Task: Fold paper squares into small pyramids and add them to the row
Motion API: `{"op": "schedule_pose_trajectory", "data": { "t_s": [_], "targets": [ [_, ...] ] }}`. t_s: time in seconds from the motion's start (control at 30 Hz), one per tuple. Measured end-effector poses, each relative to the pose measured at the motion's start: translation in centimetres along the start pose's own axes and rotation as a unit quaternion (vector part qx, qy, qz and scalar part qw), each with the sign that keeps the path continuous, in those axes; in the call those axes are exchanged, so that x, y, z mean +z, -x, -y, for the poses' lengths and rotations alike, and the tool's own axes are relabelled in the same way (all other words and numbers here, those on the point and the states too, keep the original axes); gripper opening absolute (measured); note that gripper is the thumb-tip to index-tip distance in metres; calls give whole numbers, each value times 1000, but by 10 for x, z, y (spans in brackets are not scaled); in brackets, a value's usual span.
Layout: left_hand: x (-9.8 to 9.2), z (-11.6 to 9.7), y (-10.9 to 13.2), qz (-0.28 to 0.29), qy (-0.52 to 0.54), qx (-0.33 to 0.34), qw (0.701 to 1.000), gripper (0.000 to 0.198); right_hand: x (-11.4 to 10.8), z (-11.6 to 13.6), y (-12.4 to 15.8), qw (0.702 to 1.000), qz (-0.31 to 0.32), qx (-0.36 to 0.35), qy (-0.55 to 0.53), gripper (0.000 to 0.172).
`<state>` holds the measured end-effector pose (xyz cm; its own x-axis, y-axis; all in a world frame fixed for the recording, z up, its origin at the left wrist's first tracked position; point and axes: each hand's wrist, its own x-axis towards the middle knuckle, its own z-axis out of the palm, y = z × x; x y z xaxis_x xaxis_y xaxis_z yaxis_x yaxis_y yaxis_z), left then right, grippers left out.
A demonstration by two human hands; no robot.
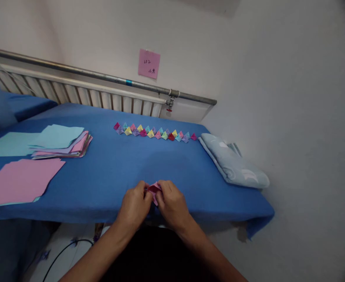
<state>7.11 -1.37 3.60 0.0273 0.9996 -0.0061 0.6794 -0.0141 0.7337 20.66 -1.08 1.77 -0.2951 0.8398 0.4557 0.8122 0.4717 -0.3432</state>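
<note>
A small folded piece of pink paper (154, 189) is held at the front edge of the table, between both hands. My left hand (135, 204) pinches its left side with thumb and fingers. Its right side is gripped by my right hand (172, 201), the thumb pressing on the near face. The paper opens toward me in a pocket-like shape; the fingers cover parts of it. Beyond the hands, two rows of small folded paper pieces (150, 133) in pink, yellow, purple, blue and red run across the back of the table.
At left on the blue-covered table (108, 180) lie a stack of coloured paper (58, 137), pink sheets (22, 180) and light-blue sheets (11, 144). A folded pale-blue blanket (234, 160) sits at right by the wall. Behind are a radiator (102, 98) and a pink note (149, 64).
</note>
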Motion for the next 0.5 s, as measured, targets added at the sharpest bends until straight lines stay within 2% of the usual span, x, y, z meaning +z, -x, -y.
{"op": "schedule_pose_trajectory", "data": {
  "t_s": [0.3,0.5],
  "targets": [
    [11,3,1,-44,-17,37,998,19,2,-2,2,995,-30,15,-94,20],
    [13,6,5,-83,62,57,993,16,0,-2,4,980,-68,51,-181,22]
  ]
}}
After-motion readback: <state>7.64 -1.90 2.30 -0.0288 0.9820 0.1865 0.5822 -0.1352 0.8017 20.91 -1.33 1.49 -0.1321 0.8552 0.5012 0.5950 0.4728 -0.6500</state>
